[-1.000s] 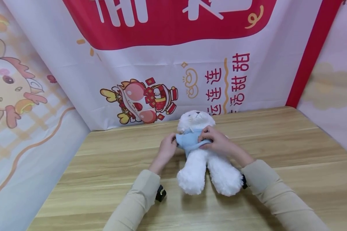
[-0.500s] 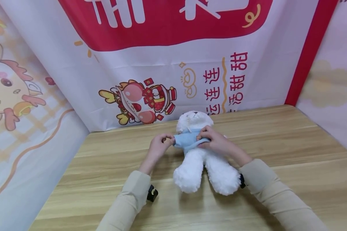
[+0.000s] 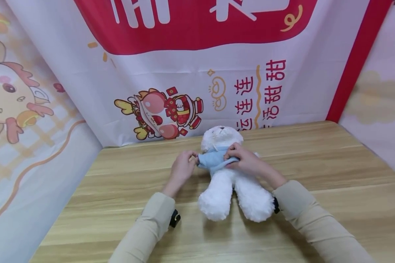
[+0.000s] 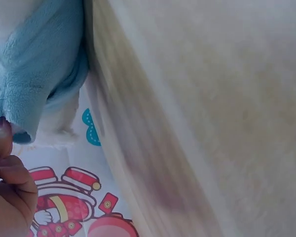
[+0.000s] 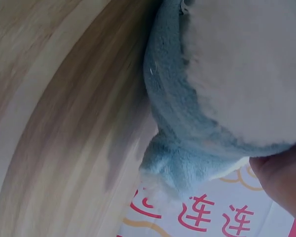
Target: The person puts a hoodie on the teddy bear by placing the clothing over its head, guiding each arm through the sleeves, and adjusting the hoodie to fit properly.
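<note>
A white plush bear (image 3: 218,201) lies on its back, legs toward me, wearing a light blue shirt (image 3: 213,159). My left hand (image 3: 182,168) pinches the cuff of the sleeve on the left side. In the left wrist view, a fingertip (image 4: 4,127) sits at the mouth of that sleeve (image 4: 27,94), and no plush paw shows there. My right hand (image 3: 247,159) grips the shirt's front near its lower hem, over the belly. The right wrist view shows the other sleeve (image 5: 172,160) with a white paw (image 5: 160,191) poking out.
The toy lies on a wood-grain table (image 3: 125,204). A white and red printed cloth (image 3: 177,73) hangs just behind the bear's head. More printed cloth (image 3: 36,146) stands along the left side, and another pale sheet (image 3: 378,95) on the right.
My left hand has shifted slightly left, drawing the sleeve outward, and its fingers have bunched closer at the cuff. My right hand keeps its hold on the shirt front.
</note>
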Demonstrator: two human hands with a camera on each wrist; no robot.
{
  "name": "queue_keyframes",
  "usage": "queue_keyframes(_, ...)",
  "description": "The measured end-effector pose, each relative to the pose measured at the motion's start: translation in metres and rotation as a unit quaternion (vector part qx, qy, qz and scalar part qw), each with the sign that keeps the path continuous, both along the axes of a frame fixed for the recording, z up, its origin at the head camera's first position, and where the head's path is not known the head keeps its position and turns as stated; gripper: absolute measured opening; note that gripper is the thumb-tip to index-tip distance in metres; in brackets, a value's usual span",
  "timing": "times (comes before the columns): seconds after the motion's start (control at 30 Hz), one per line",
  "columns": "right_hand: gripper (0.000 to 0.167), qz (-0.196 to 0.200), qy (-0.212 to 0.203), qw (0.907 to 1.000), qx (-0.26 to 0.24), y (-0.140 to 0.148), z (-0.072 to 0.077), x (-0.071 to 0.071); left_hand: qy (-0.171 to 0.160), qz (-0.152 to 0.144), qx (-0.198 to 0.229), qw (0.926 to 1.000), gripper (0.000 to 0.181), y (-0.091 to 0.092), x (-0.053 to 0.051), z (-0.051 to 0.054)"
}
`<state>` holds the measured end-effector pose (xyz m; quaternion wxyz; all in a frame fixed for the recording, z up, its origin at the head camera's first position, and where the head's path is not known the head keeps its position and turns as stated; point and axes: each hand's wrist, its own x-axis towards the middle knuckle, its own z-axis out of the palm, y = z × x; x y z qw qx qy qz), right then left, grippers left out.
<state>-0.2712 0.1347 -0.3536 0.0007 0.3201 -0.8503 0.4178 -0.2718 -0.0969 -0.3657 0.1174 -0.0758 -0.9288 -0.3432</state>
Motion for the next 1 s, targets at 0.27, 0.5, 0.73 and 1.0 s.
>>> queue_keyframes(0.27,0.005,0.015,-0.028,0.9995,0.006,0.001,0.001,-0.001,-0.031,0.033,0.036,0.9983,0.013,-0.004,-0.01,0.0)
queue_keyframes(0.5,0.009,-0.021,-0.036,0.9989,-0.021,-0.001,0.001,-0.001,-0.082,0.007,0.118,0.9896,0.021,-0.007,-0.004,-0.003)
queue_keyframes(0.73,0.01,-0.027,-0.012,0.9996,-0.003,-0.003,0.001,0.0,-0.067,-0.022,0.053,0.9961,0.023,0.003,0.005,-0.002)
queue_keyframes(1.0,0.02,-0.024,0.034,0.9981,0.045,-0.002,0.0,0.001,0.005,0.046,-0.036,0.9983,0.011,0.006,0.004,0.004)
